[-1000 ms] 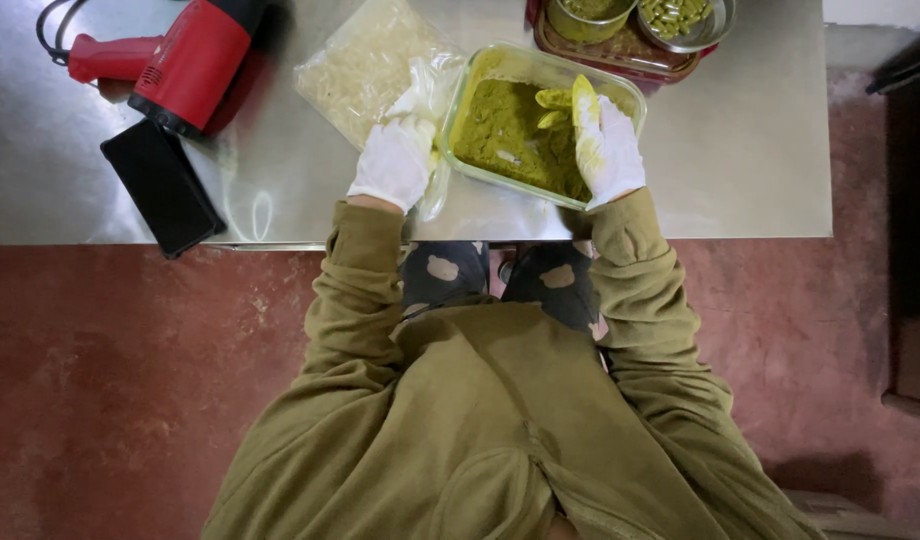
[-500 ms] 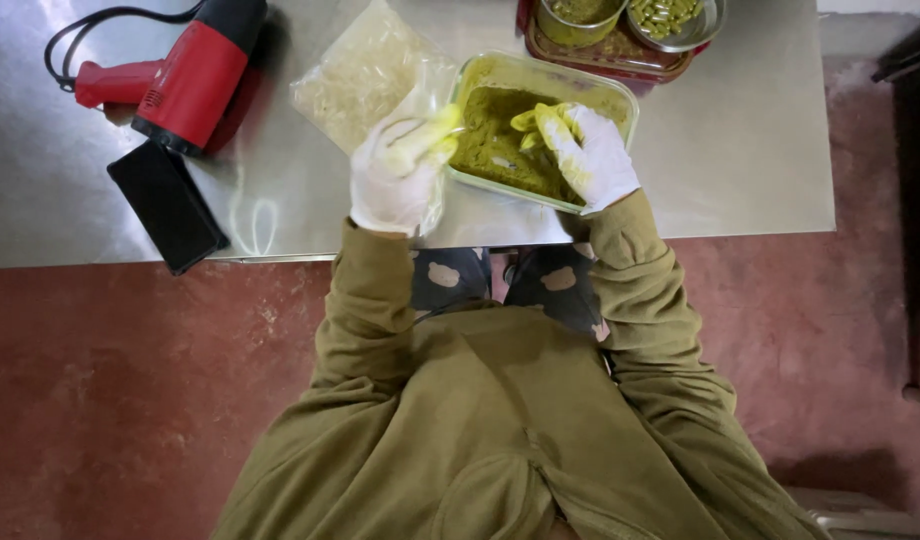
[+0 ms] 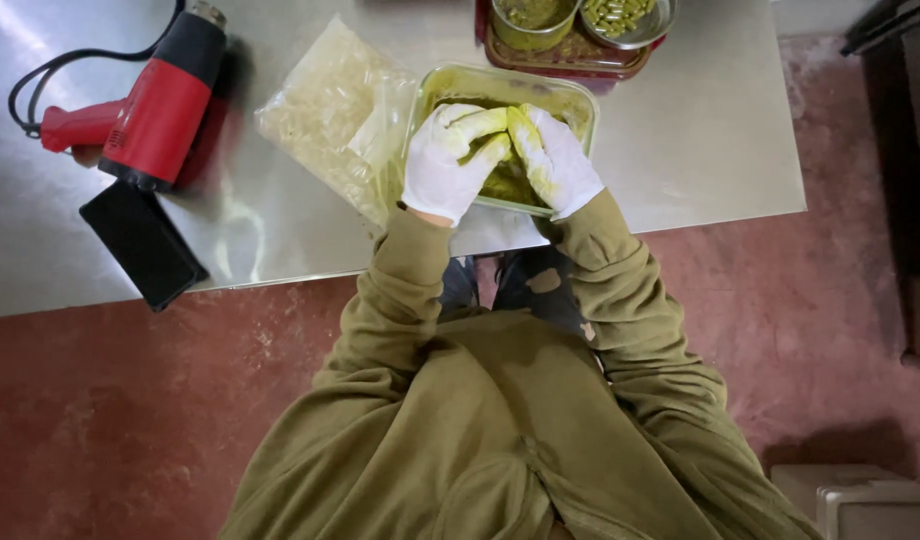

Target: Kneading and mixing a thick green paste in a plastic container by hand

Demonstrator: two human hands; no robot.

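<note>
A clear rectangular container (image 3: 570,105) holding olive-green powder sits near the middle of the steel surface (image 3: 700,130), just in front of the person. Both gloved hands are over it, pressed together. The left hand (image 3: 448,160) has its fingers (image 3: 472,125) curled in towards the right hand (image 3: 558,160), whose fingers (image 3: 528,125) bend to meet them; both gloves are stained yellow-green at the tips. Something small may be pinched between them, but the hands hide it, so I cannot tell what, if anything, is held.

At 12 o'clock from the container a red tray (image 3: 570,55) carries a metal cup (image 3: 528,20) of green powder and a metal bowl (image 3: 625,18) with filled green capsules in it. Judging by that, some capsules are done, and much powder remains in the container.

At 9 o'clock lies a clear bag (image 3: 320,110) of pale capsule shells, well stocked. Further out at 9 o'clock rest a red heat gun (image 3: 160,105) and a black phone (image 3: 140,245).
</note>
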